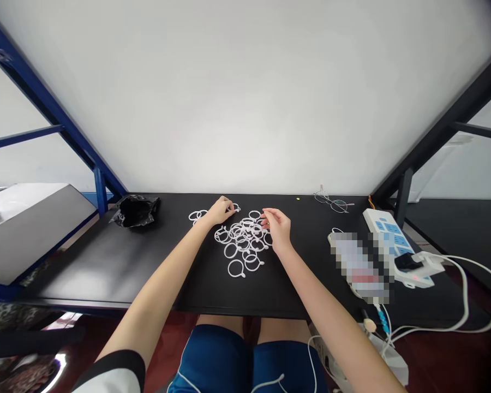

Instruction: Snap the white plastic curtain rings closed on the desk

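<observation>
A heap of several white plastic rings point(243, 243) lies on the black table point(106, 262) in front of me. My left hand point(221, 210) rests at the heap's far left edge, fingers curled and pinched on a white ring. A few separate rings point(196, 216) lie just left of that hand. My right hand point(277, 226) hovers over the heap's right side with fingers bent and pinched together at a ring; what it grips is too small to make out.
A crumpled black plastic bag point(136, 210) sits at the table's back left. Glasses point(333, 203) lie at the back right. A white power strip point(395, 240) with cables and a blurred object point(358, 267) occupy the right side. Blue metal frame point(100, 191) stands at left.
</observation>
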`<state>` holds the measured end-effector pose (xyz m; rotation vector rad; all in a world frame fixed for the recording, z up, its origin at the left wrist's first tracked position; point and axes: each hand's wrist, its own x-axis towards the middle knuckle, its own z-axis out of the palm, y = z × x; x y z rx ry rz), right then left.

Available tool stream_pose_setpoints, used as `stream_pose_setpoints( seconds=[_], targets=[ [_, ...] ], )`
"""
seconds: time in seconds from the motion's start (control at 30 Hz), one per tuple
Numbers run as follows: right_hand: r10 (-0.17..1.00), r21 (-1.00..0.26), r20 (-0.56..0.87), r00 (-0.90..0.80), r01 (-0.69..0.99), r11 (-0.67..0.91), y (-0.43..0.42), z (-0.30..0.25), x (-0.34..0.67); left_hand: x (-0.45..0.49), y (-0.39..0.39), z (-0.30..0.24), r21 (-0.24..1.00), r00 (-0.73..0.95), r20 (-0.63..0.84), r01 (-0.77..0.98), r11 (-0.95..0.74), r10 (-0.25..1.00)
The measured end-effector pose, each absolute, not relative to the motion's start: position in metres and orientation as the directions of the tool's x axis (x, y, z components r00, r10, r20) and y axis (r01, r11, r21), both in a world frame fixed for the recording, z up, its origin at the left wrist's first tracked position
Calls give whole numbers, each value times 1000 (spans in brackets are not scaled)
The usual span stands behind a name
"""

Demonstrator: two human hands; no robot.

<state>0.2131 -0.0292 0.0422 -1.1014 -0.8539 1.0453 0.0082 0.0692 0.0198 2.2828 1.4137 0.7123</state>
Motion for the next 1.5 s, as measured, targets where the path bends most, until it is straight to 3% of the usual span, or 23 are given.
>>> stream_pose_setpoints(
  seconds=[0.17, 0.3, 0.43, 0.6, 0.87, 1.2, 1.5],
  targets=[
    [977, -987, 103, 185, -102, 123, -31, 43, 209, 16, 26, 30, 735, 295, 401, 462, -497, 867],
    [935, -929, 338, 110, 197, 313, -40, 43, 204, 28, -9, 39, 718, 252, 543, 356, -599, 801],
    [888, -812, 460, -3, 405, 421, -48, 41, 204, 40, -19, 40, 814, 236, 485, 230, -534, 842],
    [868, -793, 478, -131, 361, 491, -50, 38, 207, 47, -22, 42, 957, 415, 285, -76, -280, 864],
    [831, -758, 539, -140, 350, 551, -53, 37, 205, 43, -24, 48, 979, 499, 195, -155, -134, 845],
    [832, -753, 500, -240, 354, 554, -57, 36, 197, 58, -32, 44, 977, 291, 139, -199, -82, 947],
    [858, -827, 429, -283, 259, 499, -60, 33, 193, 61, -35, 45, 976, 263, 61, -218, -2, 963]
  ],
)
